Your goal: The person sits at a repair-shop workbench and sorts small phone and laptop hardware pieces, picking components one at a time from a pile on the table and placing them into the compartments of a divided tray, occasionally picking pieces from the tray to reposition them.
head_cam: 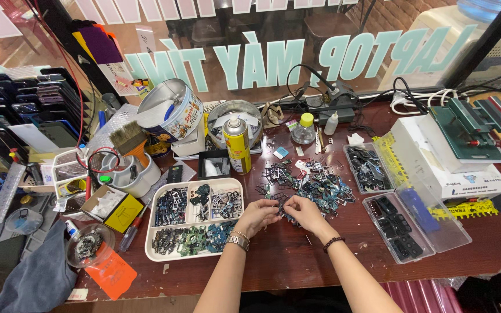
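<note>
— Where are the parts?
— Small metal frames (pixel 314 182) heaped on the counter (pixel 297 261), right of the divided tray (pixel 195 223).
— And the hands?
— Left hand (pixel 257 214) and right hand (pixel 301 211), fingers pinched on one piece between them. Probably light, thin, bendable; take it by its edges.

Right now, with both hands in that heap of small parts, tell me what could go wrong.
1. The loose pile of small metal parts spreads on bare table beside the left hand and right hand; a sweep could scatter pieces.
2. The yellow spray can stands upright close behind the divided tray; a reach might topple it.
3. The open clear case lies near the edge and could be nudged.
</note>
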